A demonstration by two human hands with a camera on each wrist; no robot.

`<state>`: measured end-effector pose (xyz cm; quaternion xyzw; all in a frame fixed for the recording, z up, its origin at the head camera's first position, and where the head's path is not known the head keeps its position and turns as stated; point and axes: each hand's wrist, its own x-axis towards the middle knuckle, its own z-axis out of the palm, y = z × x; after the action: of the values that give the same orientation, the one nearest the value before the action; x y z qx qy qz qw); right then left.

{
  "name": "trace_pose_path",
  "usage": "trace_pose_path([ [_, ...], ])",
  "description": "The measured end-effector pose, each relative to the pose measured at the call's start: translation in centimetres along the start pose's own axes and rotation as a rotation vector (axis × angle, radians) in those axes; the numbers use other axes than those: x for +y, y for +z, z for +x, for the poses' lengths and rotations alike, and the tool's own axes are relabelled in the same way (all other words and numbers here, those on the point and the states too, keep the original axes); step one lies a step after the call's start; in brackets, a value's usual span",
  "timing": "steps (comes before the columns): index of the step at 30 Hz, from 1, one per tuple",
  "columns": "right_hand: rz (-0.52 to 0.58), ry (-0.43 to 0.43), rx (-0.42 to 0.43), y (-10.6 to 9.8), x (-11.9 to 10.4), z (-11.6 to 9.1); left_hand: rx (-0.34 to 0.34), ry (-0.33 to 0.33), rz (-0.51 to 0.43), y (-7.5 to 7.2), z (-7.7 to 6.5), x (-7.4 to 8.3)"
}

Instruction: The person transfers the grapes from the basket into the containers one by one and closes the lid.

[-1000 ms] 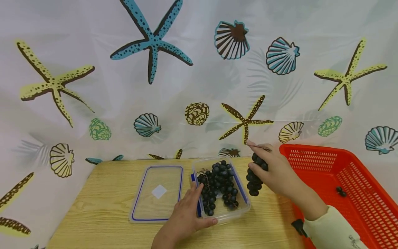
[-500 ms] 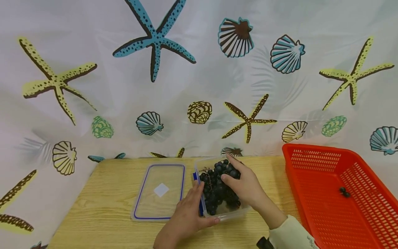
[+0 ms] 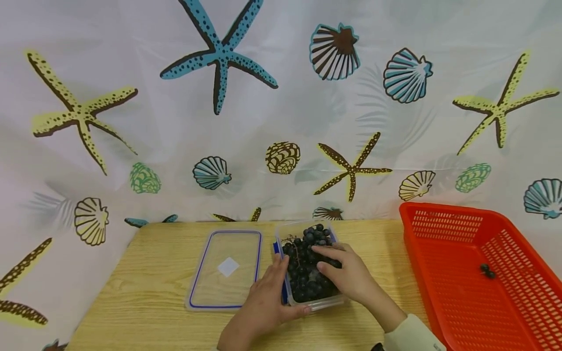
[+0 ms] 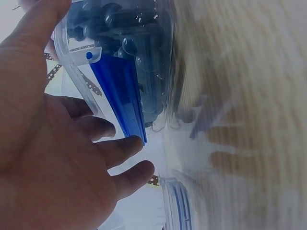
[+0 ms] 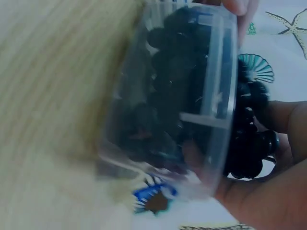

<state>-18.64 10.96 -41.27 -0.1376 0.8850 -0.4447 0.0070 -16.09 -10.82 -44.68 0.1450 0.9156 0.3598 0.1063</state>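
A clear plastic food box (image 3: 322, 303) with blue clip flaps holds dark grapes (image 3: 309, 288) on the wooden table. My left hand (image 3: 263, 302) rests against its left side, fingers loosely extended by the blue flap (image 4: 120, 91) and thumb along the front edge. Over the box's right side, my right hand (image 3: 351, 275) holds a bunch of grapes (image 5: 247, 139) between thumb and fingers. In the right wrist view these grapes stand above the rim, and a digit shows through the clear wall. The fingertips are partly hidden among the grapes.
The box's clear lid (image 3: 226, 268), with a blue seal, lies flat left of the box. To the right stands a red perforated basket (image 3: 470, 302) with a few loose grapes (image 3: 487, 271) inside. Behind the table (image 3: 153, 282) hangs a sea-patterned cloth (image 3: 281, 112).
My right hand has carried the bunch from right of the box leftward and down into it; its fingers have since shifted slightly on the grapes. My left hand has stayed at the box.
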Motion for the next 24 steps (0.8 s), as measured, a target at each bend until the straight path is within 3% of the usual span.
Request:
trace_pose_path([
  [7, -0.132, -0.063, -0.016, -1.6, -1.5, -0.6, 0.001, 0.006, -0.006, 0.0, -0.1, -0.2],
  [15, -0.449, -0.048, -0.12, -2.4, -2.6, -0.8, 0.014, 0.024, -0.005, 0.0, -0.2, -0.1],
  [18, -0.442, -0.048, -0.189, -2.7, -2.8, -0.6, 0.014, 0.019, -0.001, 0.0, -0.2, 0.0],
  [20, -0.394, -0.042, -0.193, -2.9, -3.0, -0.4, 0.009, 0.015, 0.0, 0.0, -0.2, 0.0],
  [24, -0.194, -0.019, -0.1, -3.4, -3.3, -0.1, -0.003, 0.012, -0.004, 0.0, -0.3, -0.1],
])
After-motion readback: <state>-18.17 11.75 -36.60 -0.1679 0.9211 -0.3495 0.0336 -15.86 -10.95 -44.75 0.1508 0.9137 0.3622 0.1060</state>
